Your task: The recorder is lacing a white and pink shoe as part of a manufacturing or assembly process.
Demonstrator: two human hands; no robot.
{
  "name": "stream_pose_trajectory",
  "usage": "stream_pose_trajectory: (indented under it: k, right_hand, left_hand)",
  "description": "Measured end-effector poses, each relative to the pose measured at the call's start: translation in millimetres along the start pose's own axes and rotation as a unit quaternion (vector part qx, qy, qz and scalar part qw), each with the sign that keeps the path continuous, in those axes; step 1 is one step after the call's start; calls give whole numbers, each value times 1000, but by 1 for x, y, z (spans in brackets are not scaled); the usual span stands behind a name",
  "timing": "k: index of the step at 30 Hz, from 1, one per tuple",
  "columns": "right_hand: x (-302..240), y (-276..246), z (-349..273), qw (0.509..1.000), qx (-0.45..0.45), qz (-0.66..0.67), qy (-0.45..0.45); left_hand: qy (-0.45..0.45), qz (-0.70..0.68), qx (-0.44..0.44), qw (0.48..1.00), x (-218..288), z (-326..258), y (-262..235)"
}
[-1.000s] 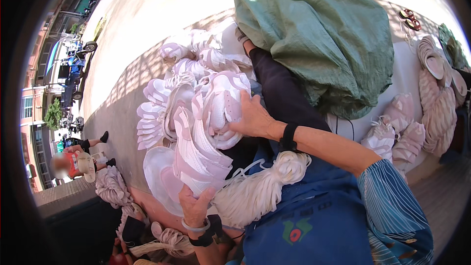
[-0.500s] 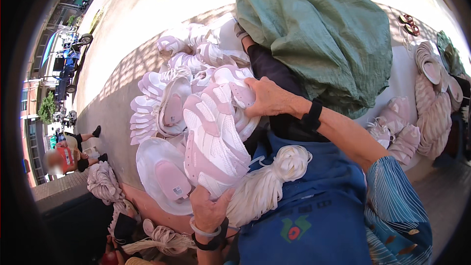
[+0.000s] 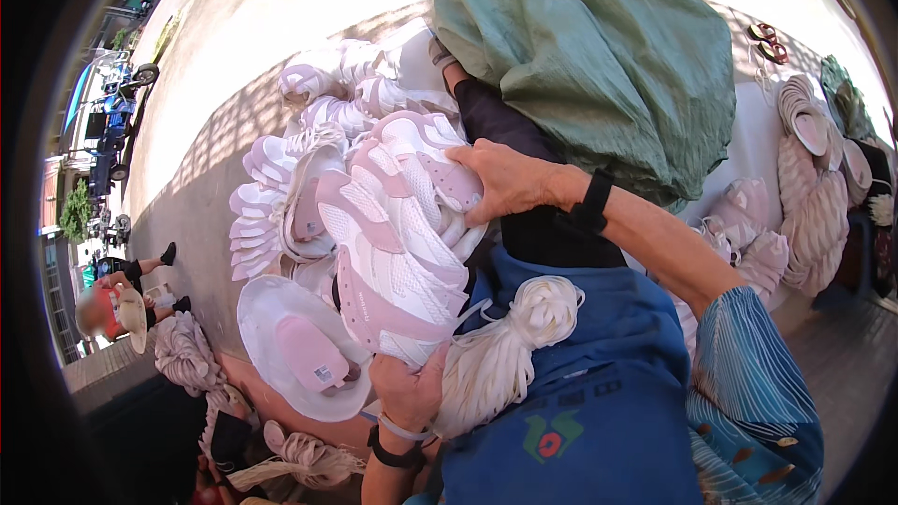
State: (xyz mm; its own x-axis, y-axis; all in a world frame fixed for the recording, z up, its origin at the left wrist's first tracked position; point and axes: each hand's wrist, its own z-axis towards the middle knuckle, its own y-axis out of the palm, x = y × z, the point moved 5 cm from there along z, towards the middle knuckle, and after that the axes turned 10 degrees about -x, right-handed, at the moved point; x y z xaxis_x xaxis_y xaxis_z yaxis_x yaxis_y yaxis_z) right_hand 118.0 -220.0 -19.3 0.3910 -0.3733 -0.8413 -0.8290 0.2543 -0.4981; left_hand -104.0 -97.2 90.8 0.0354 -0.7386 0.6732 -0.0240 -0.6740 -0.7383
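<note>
A bundle of white and pink shoe uppers [image 3: 388, 234] lies across my lap, its pieces nested one over another. At the near end my left hand [image 3: 409, 388] grips it, thumb on top and fingers hidden beneath. My right hand [image 3: 513, 180] clasps the far end, thumb and fingers curled round a pink edge. Beside my left hand, a hank of off-white laces [image 3: 510, 351] rests on my blue apron [image 3: 585, 411]. Just left of the bundle sits a white rounded shoe piece [image 3: 304, 346] with a pink oval pad inside.
More uppers [image 3: 267, 210] are heaped beyond the bundle. A large green sack [image 3: 589, 65] covers part of my leg. To the right lie stacked pink uppers [image 3: 814, 206] and a pair of sandals [image 3: 769, 43]. Another person [image 3: 117, 309] sits at far left; a blue vehicle [image 3: 114, 117] stands behind.
The whole view has shifted slightly, so things sit a little further left. Both hands keep their grip on the bundle of uppers, which has tilted slightly.
</note>
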Motion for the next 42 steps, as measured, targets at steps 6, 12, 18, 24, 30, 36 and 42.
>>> stream_pose_trajectory:
  k: [6,12,18,24,30,36,42]
  right_hand:
    - [-4,3,-9,999,-24,-23,-6]
    - [-10,4,-17,996,-79,-43,-27]
    - [13,-14,-17,999,-30,20,-31]
    - [7,-18,9,998,-14,39,56]
    - [-30,-15,8,971,-20,-239,-21]
    - [-53,-26,-27,980,76,-147,115]
    - [-92,1,-31,980,83,-169,-59]
  left_hand:
    - [-89,-178,83,977,-3,10,-6]
    - [88,60,-112,988,11,17,57]
    - [121,118,-154,974,-2,41,64]
    - [125,185,-157,962,-17,67,69]
    - [72,167,-162,970,7,64,61]
    - [60,141,-102,983,24,43,26]
    - [40,117,21,992,-11,72,-9]
